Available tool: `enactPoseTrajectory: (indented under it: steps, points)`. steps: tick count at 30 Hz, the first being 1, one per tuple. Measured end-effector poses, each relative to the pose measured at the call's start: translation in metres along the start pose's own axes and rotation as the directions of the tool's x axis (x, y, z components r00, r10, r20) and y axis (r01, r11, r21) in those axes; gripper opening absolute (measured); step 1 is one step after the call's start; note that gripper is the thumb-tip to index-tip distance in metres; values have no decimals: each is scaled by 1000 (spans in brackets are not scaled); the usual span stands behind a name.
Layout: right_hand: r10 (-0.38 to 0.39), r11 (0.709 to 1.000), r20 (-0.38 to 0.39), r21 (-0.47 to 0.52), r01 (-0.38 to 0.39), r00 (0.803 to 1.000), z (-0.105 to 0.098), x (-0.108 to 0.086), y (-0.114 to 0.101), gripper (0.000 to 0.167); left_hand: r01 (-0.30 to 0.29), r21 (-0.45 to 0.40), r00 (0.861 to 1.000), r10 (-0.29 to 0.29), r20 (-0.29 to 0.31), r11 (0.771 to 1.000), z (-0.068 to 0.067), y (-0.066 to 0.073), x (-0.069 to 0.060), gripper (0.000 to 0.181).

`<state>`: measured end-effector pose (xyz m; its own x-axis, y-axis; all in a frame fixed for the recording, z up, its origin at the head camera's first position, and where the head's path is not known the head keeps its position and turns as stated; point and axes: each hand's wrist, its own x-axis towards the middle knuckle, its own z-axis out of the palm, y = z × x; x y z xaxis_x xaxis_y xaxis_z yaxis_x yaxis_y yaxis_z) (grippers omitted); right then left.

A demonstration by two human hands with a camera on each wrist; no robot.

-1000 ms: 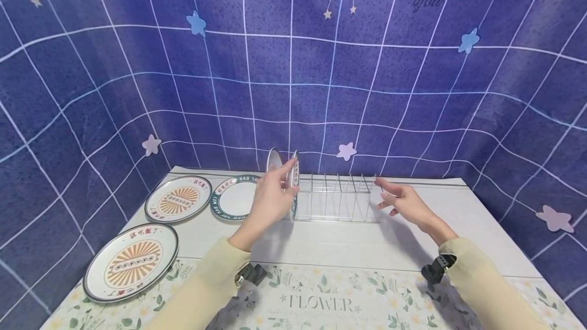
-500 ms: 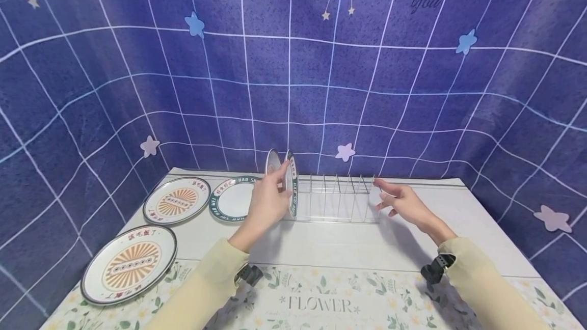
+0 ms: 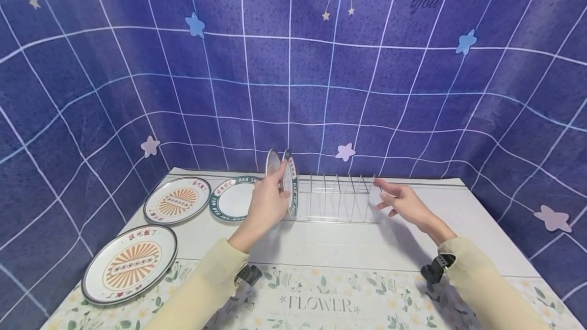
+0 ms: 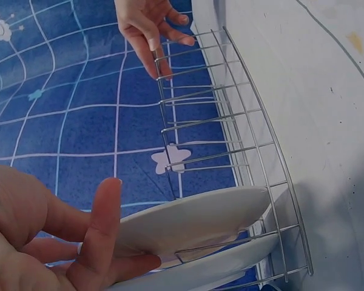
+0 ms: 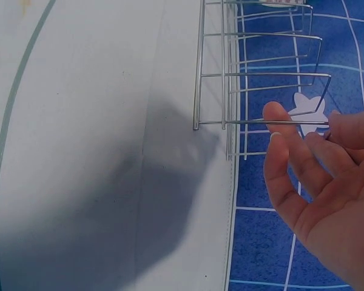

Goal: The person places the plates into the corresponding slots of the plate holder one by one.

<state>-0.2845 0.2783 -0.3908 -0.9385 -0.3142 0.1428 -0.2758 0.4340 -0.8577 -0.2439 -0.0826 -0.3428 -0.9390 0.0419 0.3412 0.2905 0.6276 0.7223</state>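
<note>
My left hand (image 3: 268,200) holds an upright green-rimmed plate (image 3: 291,182) by its side at the left end of a wire dish rack (image 5: 200,66). In the left wrist view, a finger reaches into the gap between this plate (image 4: 197,215) and a second plate (image 4: 215,262) that also stands in the rack. That second plate is left of the held one and partly hidden behind my hand in the head view. At the rack's right end, my right hand (image 3: 408,205) pinches the end wire between thumb and fingers.
A green-rimmed plate (image 3: 236,200) lies flat left of the rack, partly covered by my left hand. Two plates with orange sunburst prints, one farther back (image 3: 178,199) and one nearer (image 3: 130,264), lie at the left. Blue grid cloth (image 3: 321,101) hangs behind the table.
The held plate's top has tipped left, and its printed face shows more toward the camera. My left hand shifted slightly left with it. My right hand stays on the rack.
</note>
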Motion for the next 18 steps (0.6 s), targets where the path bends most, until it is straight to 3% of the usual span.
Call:
enactPoseTrajectory:
  steps: [13, 18]
  points:
    - [-9, 1000, 1, 8, 9, 1000, 1, -1, -2, 52, -2, 98, 1000, 0, 14, 995, 0, 2, 1, 85]
    - [0, 1000, 0, 3, 0, 1000, 1, 0, -1, 52, 0, 99, 1000, -2, 21, 995, -1, 0, 0, 85]
